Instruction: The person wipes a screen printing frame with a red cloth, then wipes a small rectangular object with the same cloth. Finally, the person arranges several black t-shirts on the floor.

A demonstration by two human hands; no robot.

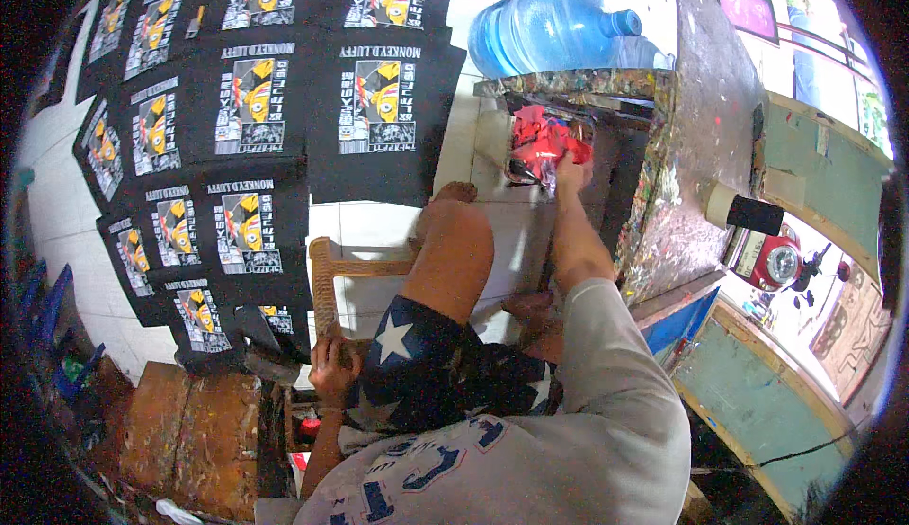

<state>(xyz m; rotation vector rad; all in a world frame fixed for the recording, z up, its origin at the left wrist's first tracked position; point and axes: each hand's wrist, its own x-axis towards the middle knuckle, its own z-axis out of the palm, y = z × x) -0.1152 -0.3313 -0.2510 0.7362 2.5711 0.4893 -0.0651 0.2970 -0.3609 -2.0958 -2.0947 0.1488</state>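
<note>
My right arm stretches forward to an open box (507, 146) filled with crumpled red, shiny material (544, 134) on the floor. Among the red pieces, my right hand (572, 175) has its fingers closed on one, though its fingertips are partly hidden. Down by my left thigh, my left hand (333, 373) is wrapped round the edge of a tan chair-like frame (324, 284). Which part of the frame it grips is hard to make out.
Black printed cloth panels (379, 104) cover the floor ahead and left. A large blue water bottle (549, 28) lies on its side beyond a paint-stained wooden stand (578, 83). A paint-spattered board (691, 137) rises on the right; a wooden bench (189, 430) stands lower left.
</note>
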